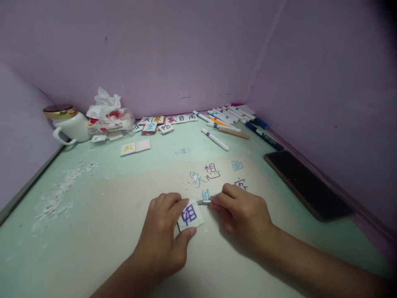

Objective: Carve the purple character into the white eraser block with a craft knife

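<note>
Between the thumb and fingers of my left hand (166,231) is a small white square tile (191,215) with a purple Chinese character on its face. My right hand (242,213) pinches a slim craft knife (205,202), whose metal tip touches the tile's upper right corner. Much of the knife's handle is hidden by my fingers. Just beyond my hands, characters in blue and purple, such as a purple one (212,170), are written on the tabletop (139,186).
A white mug (72,128) with a gold-rimmed lid and a tissue pack (110,120) stand back left. Lettered tiles (150,127) line the back wall. Several markers (215,139) lie back right, a phone (305,182) at right. White shavings (62,194) litter the left.
</note>
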Action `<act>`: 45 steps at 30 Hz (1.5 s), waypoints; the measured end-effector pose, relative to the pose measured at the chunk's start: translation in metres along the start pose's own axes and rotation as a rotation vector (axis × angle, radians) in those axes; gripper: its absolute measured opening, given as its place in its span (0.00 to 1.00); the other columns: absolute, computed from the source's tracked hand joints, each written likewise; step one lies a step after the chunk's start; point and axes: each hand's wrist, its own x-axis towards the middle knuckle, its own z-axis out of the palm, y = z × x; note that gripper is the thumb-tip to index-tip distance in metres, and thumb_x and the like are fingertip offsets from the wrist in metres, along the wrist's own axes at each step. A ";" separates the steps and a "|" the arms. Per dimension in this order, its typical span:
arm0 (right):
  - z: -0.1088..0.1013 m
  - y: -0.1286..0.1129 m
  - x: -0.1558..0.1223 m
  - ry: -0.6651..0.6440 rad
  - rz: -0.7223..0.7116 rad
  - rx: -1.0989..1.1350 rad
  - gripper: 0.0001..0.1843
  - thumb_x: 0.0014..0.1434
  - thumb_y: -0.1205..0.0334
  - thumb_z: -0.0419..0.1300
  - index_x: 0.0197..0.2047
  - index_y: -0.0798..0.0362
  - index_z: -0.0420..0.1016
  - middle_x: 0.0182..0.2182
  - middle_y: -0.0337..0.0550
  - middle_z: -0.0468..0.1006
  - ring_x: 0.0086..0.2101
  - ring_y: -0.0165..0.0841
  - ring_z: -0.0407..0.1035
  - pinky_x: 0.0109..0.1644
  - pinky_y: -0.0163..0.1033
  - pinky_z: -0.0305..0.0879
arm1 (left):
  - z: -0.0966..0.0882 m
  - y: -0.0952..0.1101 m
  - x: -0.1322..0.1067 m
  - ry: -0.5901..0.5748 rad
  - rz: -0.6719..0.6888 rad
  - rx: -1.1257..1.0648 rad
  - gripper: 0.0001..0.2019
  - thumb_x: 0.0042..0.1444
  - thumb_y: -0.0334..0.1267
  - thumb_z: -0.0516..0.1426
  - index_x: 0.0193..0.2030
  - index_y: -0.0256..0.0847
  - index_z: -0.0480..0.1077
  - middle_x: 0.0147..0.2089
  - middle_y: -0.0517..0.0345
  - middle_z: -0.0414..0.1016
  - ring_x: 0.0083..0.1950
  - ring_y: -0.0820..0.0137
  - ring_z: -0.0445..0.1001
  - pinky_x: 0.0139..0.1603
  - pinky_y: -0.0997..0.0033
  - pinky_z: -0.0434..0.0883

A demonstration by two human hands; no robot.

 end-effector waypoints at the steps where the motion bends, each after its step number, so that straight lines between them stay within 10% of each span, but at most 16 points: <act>1: 0.001 0.001 0.001 -0.004 0.001 -0.009 0.13 0.59 0.66 0.52 0.27 0.53 0.75 0.22 0.40 0.70 0.24 0.29 0.63 0.24 0.35 0.43 | 0.000 0.000 0.000 -0.002 -0.001 -0.004 0.17 0.50 0.33 0.55 0.48 0.35 0.68 0.46 0.44 0.69 0.44 0.56 0.68 0.43 0.50 0.68; 10: 0.003 0.018 0.018 0.051 0.189 0.024 0.09 0.57 0.62 0.56 0.28 0.52 0.75 0.25 0.38 0.72 0.24 0.29 0.64 0.25 0.34 0.49 | 0.002 -0.002 -0.004 -0.004 -0.032 0.006 0.18 0.50 0.34 0.56 0.50 0.36 0.67 0.48 0.43 0.68 0.48 0.54 0.67 0.46 0.47 0.68; 23: -0.006 0.005 -0.002 0.045 -0.008 0.092 0.09 0.55 0.66 0.57 0.28 0.53 0.78 0.21 0.39 0.70 0.22 0.29 0.64 0.24 0.34 0.49 | 0.004 -0.002 -0.004 0.051 -0.052 0.078 0.16 0.49 0.37 0.58 0.46 0.37 0.65 0.45 0.45 0.69 0.46 0.54 0.68 0.46 0.46 0.66; 45: 0.004 0.014 0.016 0.073 0.115 0.113 0.08 0.55 0.63 0.58 0.28 0.53 0.77 0.23 0.38 0.72 0.22 0.28 0.65 0.24 0.34 0.52 | 0.005 0.000 -0.003 0.058 -0.038 0.035 0.17 0.48 0.35 0.58 0.46 0.34 0.68 0.46 0.41 0.69 0.46 0.52 0.69 0.45 0.45 0.69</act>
